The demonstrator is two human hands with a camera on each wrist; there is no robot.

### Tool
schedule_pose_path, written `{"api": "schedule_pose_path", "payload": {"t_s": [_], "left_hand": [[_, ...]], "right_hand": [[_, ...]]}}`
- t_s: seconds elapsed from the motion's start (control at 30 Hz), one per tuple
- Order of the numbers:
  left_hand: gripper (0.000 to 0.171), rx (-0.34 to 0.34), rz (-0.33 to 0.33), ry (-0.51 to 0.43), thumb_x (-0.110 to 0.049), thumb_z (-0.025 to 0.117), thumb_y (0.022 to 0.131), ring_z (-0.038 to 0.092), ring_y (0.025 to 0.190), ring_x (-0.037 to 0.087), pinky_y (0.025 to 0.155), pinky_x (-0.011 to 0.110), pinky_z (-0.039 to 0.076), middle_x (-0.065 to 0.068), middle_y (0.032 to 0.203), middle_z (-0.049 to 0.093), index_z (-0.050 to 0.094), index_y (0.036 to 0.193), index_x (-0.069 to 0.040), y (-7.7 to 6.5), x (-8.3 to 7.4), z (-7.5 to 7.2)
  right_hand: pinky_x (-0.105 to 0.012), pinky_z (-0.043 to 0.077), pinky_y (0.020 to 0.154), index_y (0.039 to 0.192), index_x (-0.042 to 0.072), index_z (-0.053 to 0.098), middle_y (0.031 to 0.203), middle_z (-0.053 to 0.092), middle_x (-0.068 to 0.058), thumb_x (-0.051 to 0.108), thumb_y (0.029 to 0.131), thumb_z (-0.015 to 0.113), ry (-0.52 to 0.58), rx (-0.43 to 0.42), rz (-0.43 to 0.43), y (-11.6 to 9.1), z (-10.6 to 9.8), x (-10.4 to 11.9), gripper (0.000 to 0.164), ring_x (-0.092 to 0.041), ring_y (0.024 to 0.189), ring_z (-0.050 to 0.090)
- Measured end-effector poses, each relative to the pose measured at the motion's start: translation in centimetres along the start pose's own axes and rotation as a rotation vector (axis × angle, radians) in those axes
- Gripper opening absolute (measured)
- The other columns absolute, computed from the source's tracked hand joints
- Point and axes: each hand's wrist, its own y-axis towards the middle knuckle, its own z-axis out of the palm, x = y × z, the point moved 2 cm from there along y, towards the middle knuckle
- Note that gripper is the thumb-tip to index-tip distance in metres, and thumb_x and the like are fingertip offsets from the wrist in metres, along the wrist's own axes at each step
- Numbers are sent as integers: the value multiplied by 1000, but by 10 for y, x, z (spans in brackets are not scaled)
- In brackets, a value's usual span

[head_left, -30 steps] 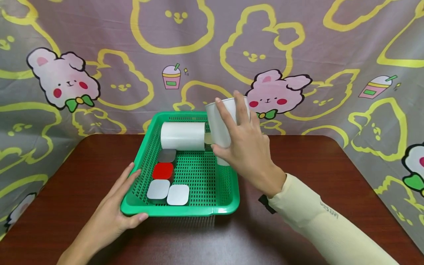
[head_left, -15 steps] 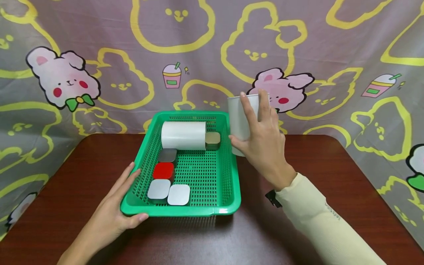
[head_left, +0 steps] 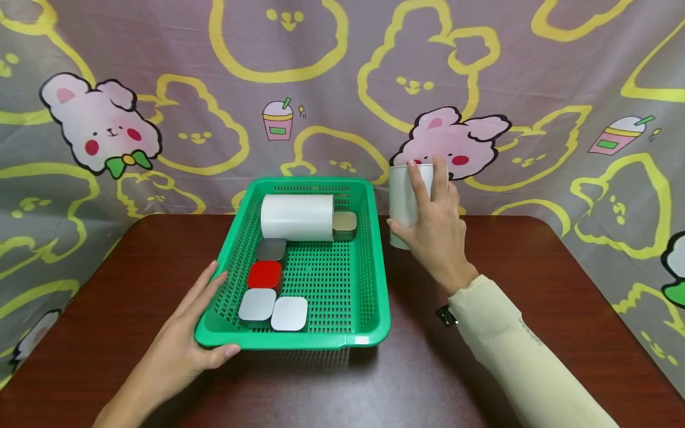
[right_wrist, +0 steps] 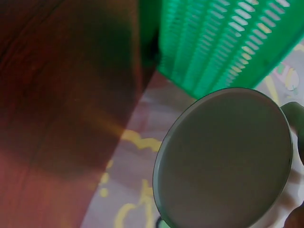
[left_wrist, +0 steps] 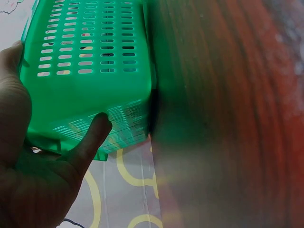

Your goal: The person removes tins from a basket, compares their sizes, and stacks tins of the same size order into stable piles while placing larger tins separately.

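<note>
My right hand (head_left: 439,238) grips a white cylindrical canister (head_left: 404,205) just right of the basket. The canister is upright, and its flat round end (right_wrist: 223,161) fills much of the right wrist view. At the near left corner of a green plastic basket (head_left: 289,340), my left hand (head_left: 176,345) holds on, thumb along the front wall and fingers along the left side. Another white canister (head_left: 297,217) lies on its side at the back of the basket. Around it sit square-topped containers: tan (head_left: 345,221), dark grey (head_left: 271,249), red (head_left: 264,274) and two whitish ones (head_left: 289,313).
A dark red-brown table (head_left: 514,309) bears the basket and extends right and left of it. Close behind the table hangs a cartoon-patterned cloth (head_left: 332,53).
My right hand has carried the canister rightward out over the basket's right rim. It went from tilted to upright and then lower, uncovering the tan container. My left hand stays at the corner.
</note>
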Motion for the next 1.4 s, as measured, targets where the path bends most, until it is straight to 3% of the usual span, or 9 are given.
{"api": "schedule_pose_path", "payload": {"t_s": [0.2, 0.27, 0.73, 1.2, 1.4], "left_hand": [[110, 5, 4, -27, -33, 90, 68, 36, 133, 33, 89, 59, 42, -3, 166, 13, 26, 156, -27, 1, -1, 2], [110, 4, 5, -34, -33, 90, 68, 36, 133, 35, 88, 63, 42, -2, 166, 14, 26, 156, -27, 0, -1, 2], [110, 6, 4, -44, -32, 90, 68, 35, 133, 34, 88, 64, 41, -3, 166, 13, 26, 156, -27, 0, -1, 3], [109, 11, 1, -31, -33, 89, 69, 35, 134, 35, 88, 64, 43, -2, 166, 12, 25, 157, -28, 2, -2, 0], [109, 12, -2, -29, -32, 89, 69, 34, 134, 36, 88, 65, 42, -2, 166, 12, 25, 157, -28, 1, -1, 0]], "right_hand": [[-64, 53, 66, 155, 33, 28, 162, 17, -12, 35, 74, 83, 0, 51, 33, -2, 13, -14, 98, -45, 127, 39], [-64, 53, 65, 154, 32, 29, 162, 17, -11, 35, 74, 83, -5, 61, 44, -2, 18, -19, 98, -45, 126, 40], [-68, 50, 63, 155, 32, 27, 163, 13, -9, 37, 73, 84, -28, 121, 104, -5, 34, -46, 100, -49, 125, 41], [-68, 51, 70, 155, 32, 25, 161, 14, -10, 35, 73, 85, 31, 114, 98, -7, 35, -42, 103, -47, 131, 35], [-67, 51, 66, 155, 30, 26, 161, 15, -11, 36, 72, 86, 18, 104, 90, -10, 36, -39, 102, -47, 128, 37]]}}
